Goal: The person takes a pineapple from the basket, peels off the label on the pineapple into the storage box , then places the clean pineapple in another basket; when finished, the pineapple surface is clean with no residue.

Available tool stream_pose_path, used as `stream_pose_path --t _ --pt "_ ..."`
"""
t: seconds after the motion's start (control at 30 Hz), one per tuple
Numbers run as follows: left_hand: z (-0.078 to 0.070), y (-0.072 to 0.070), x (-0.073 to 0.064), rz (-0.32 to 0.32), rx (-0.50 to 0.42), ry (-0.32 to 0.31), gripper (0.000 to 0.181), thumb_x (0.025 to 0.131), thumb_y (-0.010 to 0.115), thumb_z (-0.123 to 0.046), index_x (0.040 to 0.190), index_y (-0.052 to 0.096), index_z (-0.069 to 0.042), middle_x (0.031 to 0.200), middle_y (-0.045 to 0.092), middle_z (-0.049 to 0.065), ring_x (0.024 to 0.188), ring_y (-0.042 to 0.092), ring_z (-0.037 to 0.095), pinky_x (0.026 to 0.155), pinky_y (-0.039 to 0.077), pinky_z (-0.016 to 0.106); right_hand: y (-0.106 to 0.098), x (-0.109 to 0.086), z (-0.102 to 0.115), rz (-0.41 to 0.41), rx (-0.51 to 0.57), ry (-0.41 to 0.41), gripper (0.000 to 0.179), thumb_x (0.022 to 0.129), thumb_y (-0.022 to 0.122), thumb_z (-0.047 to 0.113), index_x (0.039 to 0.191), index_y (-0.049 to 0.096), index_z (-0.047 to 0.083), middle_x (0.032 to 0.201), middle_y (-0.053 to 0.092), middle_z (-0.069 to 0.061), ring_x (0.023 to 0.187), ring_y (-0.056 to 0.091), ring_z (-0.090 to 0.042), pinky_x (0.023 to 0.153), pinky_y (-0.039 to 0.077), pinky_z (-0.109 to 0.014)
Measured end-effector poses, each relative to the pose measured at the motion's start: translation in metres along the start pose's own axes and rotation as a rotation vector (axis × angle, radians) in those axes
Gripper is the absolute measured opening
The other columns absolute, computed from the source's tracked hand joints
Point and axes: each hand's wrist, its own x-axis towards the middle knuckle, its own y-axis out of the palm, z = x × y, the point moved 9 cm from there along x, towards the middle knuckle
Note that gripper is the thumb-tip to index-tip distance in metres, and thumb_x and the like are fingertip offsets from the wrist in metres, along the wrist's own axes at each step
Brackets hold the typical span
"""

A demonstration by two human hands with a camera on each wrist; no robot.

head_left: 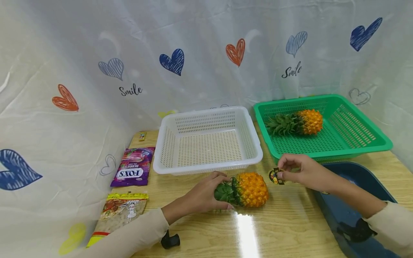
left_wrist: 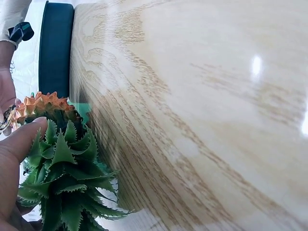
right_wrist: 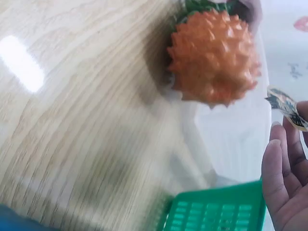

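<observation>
My left hand (head_left: 206, 195) grips a small orange pineapple (head_left: 253, 190) by its green leaves, the fruit pointing right, low over the wooden table. In the left wrist view the thumb lies against the base of the leaves. To the right of the fruit, my right hand (head_left: 300, 170) pinches a small, flat, dark-and-yellow patterned piece (head_left: 275, 176) that looks like a sticker or badge. The right wrist view shows its edge (right_wrist: 287, 108) between thumb and fingers, apart from the spiky fruit (right_wrist: 216, 57). Its exact kind is unclear.
A white basket (head_left: 208, 170) stands behind the left hand. Another pineapple (head_left: 311, 122) lies in the green basket (head_left: 364, 148) at the back right. Under my right forearm is a dark blue tub (head_left: 335, 222). A purple Fox's bag (head_left: 133, 166) and a food packet (head_left: 120, 211) lie left.
</observation>
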Motion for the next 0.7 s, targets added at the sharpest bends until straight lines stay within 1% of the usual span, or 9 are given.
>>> stream_pose_path --t 0.17,0.33,0.4,0.57,0.7 --pt "0.0 0.0 0.0 -0.009 0.006 0.013 0.077 0.083 0.077 -0.056 0.147 0.048 -0.027 0.151 0.044 0.0 0.13 0.054 0.025 0.097 0.052 0.045 -0.015 -0.007 -0.017 0.012 0.022 0.035 0.005 0.1 0.063 0.013 0.1 0.059 0.01 0.091 0.064 -0.006 0.078 0.061 -0.022 0.059 0.046 -0.036" --pt "0.0 0.0 0.0 -0.008 0.004 0.011 0.077 0.082 0.078 -0.055 0.147 0.048 -0.026 0.152 0.044 0.001 0.13 0.054 0.026 0.097 0.053 0.046 -0.029 -0.017 -0.032 0.017 0.031 0.067 0.006 0.101 0.061 0.013 0.102 0.058 0.009 0.088 0.064 -0.007 0.074 0.06 -0.021 0.06 0.049 -0.035" --pt "0.0 0.0 0.0 -0.005 -0.003 0.006 0.077 0.082 0.078 -0.055 0.147 0.048 -0.027 0.152 0.043 0.001 0.13 0.054 0.025 0.097 0.052 0.046 -0.034 -0.022 -0.036 0.025 0.029 0.061 0.004 0.101 0.06 0.011 0.103 0.058 0.009 0.086 0.064 -0.005 0.073 0.06 -0.021 0.061 0.05 -0.034" --pt "0.0 0.001 0.0 0.0 -0.005 0.002 0.077 0.082 0.078 -0.055 0.147 0.047 -0.027 0.152 0.043 0.001 0.13 0.054 0.025 0.097 0.053 0.045 -0.041 -0.034 -0.049 0.098 0.082 0.034 0.004 0.102 0.055 0.003 0.102 0.056 0.006 0.08 0.061 -0.006 0.067 0.056 -0.025 0.058 0.048 -0.035" --pt "0.0 0.0 0.0 0.003 -0.003 0.002 0.078 0.082 0.078 -0.056 0.147 0.047 -0.026 0.151 0.043 0.0 0.13 0.054 0.025 0.097 0.053 0.044 -0.046 -0.045 -0.061 0.159 0.136 0.047 0.005 0.103 0.052 0.001 0.1 0.055 0.004 0.079 0.06 -0.007 0.065 0.053 -0.029 0.056 0.047 -0.038"
